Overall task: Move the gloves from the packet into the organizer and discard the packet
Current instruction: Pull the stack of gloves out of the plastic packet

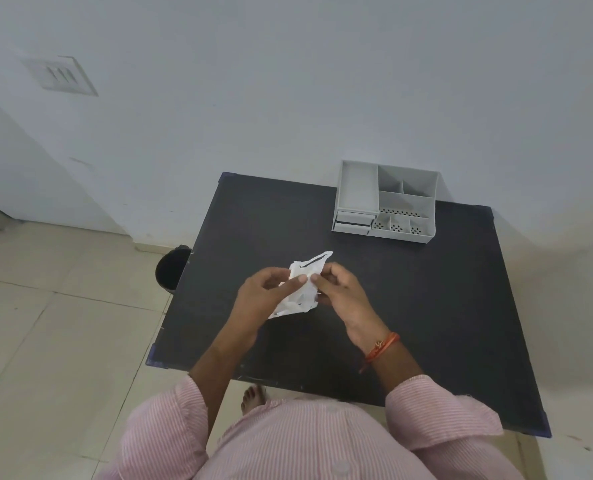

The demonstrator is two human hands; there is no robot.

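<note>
We have a single wide-angle view from head height, looking forward and steeply down. The dark bench (426, 306) fills the middle, close below us; the wall (288, 81) stands beyond it and tiled floor (45, 306) lies to the left.

No text can be read anywhere. The white packet (302, 282), pinched between both hands, carries dark printed marks near the fingertips, but they are too blurred to make out.

Pale wall (288, 81), beige tiled floor (45, 323), dark table (426, 323), perhaps a switch plate (61, 75).
</note>
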